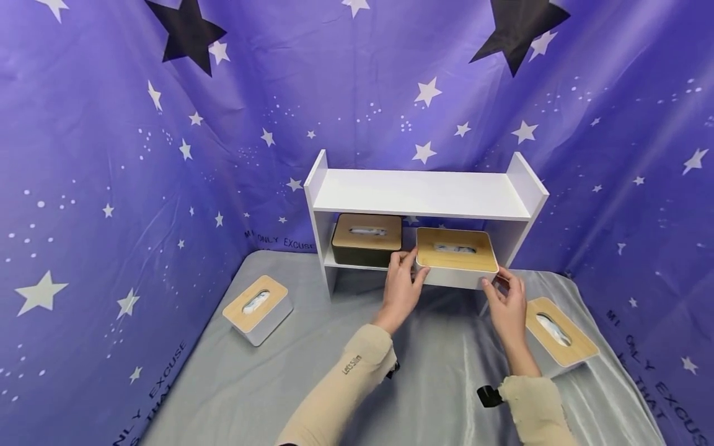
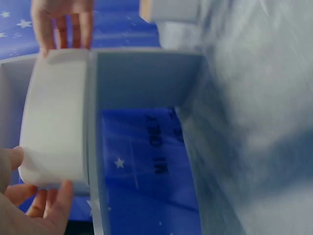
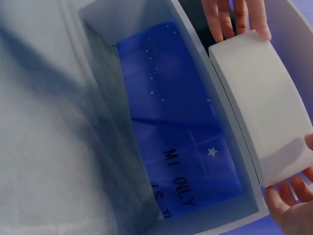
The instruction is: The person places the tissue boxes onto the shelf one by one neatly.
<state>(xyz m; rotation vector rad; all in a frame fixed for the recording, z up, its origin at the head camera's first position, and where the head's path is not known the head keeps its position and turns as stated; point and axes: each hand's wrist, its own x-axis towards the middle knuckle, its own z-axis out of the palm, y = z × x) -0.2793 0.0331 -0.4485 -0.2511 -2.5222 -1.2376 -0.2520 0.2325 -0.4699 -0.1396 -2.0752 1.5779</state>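
A white tissue box [image 1: 452,277] with a wooden lid is at the front right of the shelf's middle board, tissue showing in its slot. My left hand [image 1: 401,288] holds its left end, and my right hand [image 1: 507,310] grips the right end with thumb and fingers. In the left wrist view, the box's white side [image 2: 56,117] lies between both hands, right by the board's edge. A dark tissue box [image 1: 365,256] with a wooden lid stands on the same board, left of my left hand. The white box's underside is hidden in the head view.
The white two-tier shelf [image 1: 413,191] has raised side panels. On the grey cloth [image 1: 435,384], one wooden-lidded tissue box [image 1: 273,319] stands at the left, and another [image 1: 577,347] at the right beside my right forearm. Purple star-patterned curtains [image 1: 357,80] surround the table.
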